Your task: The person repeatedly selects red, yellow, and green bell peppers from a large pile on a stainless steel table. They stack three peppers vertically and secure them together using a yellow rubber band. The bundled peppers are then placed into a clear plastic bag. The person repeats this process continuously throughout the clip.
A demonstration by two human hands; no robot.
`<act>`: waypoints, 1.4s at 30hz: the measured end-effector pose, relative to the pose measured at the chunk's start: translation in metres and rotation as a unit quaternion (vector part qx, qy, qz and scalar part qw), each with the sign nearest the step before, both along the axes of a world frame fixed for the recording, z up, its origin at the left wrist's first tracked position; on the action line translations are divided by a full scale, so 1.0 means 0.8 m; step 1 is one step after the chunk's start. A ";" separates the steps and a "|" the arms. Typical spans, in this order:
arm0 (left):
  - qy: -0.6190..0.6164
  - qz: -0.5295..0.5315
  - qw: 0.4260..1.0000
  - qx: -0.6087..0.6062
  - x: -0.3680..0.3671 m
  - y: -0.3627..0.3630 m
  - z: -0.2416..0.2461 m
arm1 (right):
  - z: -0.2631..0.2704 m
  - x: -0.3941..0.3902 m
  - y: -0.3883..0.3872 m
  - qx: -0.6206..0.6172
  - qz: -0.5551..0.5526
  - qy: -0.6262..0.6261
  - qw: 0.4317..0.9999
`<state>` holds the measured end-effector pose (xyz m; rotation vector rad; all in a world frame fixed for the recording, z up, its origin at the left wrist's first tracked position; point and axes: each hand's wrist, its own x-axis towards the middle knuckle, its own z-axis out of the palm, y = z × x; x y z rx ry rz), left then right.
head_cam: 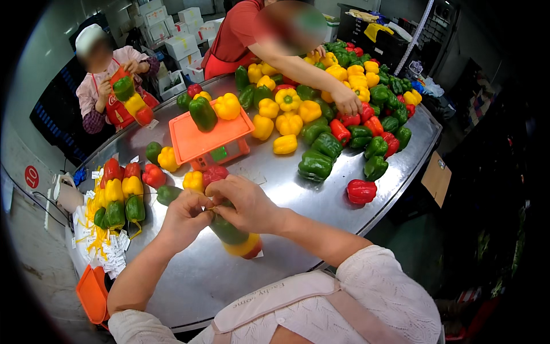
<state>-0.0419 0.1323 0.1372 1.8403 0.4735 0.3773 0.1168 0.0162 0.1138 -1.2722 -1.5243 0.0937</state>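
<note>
A net-like bag [228, 232] of stacked green, yellow and red bell peppers stands tilted in front of me, its green end uppermost. My left hand [187, 215] and my right hand [247, 204] meet at the yellow gathered neck of that bag, fingertips pinching it. Just beyond my hands are a red bell pepper [215, 174], a yellow one [193, 181] and a green one [168, 195]. Behind these stands an orange weighing scale [184, 139]; a green pepper [203, 114] and a yellow pepper [227, 106] rest on its tray.
Filled pepper bags [114, 193] lie at left beside yellow net strips with white tags [114, 253]. A large pepper heap [326, 112] covers the steel table's [275, 271] far right. One person reaches into it; another at far left holds a filled bag [132, 101].
</note>
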 end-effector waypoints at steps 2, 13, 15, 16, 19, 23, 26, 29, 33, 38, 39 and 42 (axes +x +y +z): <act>-0.023 -0.005 0.998 0.054 0.001 -0.004 -0.001 | -0.002 0.002 0.000 -0.004 0.013 0.021 1.000; -0.142 0.069 0.959 0.235 -0.002 -0.018 -0.038 | -0.007 -0.003 0.000 -0.044 0.064 0.166 0.983; -0.179 0.083 0.949 0.246 0.002 -0.021 -0.045 | -0.008 0.010 0.003 -0.088 0.102 0.167 0.977; -0.195 0.097 0.950 0.223 0.005 -0.026 -0.047 | -0.002 0.019 0.002 -0.106 0.122 0.162 0.973; -0.248 0.090 0.956 0.131 0.008 -0.035 -0.061 | 0.001 0.036 0.009 -0.188 0.173 0.215 0.943; -0.265 0.097 0.954 0.100 0.000 -0.033 -0.070 | -0.001 0.031 0.016 -0.203 0.206 0.213 0.933; -0.259 0.094 0.957 0.085 -0.003 -0.031 -0.069 | 0.004 0.035 0.020 -0.213 0.219 0.179 0.935; -0.249 0.099 0.960 0.075 -0.007 -0.031 -0.067 | 0.009 0.030 0.022 -0.201 0.218 0.141 0.945; -0.233 0.112 0.962 0.082 -0.008 -0.029 -0.063 | 0.009 0.027 0.022 -0.188 0.210 0.129 0.951; -0.234 0.089 0.967 0.050 -0.007 -0.031 -0.060 | 0.014 0.028 0.020 -0.192 0.222 0.114 0.949; -0.230 0.085 0.968 0.049 -0.007 -0.030 -0.061 | 0.015 0.029 0.020 -0.192 0.230 0.115 0.947; -0.232 0.071 0.970 0.027 -0.007 -0.026 -0.061 | 0.024 0.029 0.020 -0.185 0.252 0.076 0.947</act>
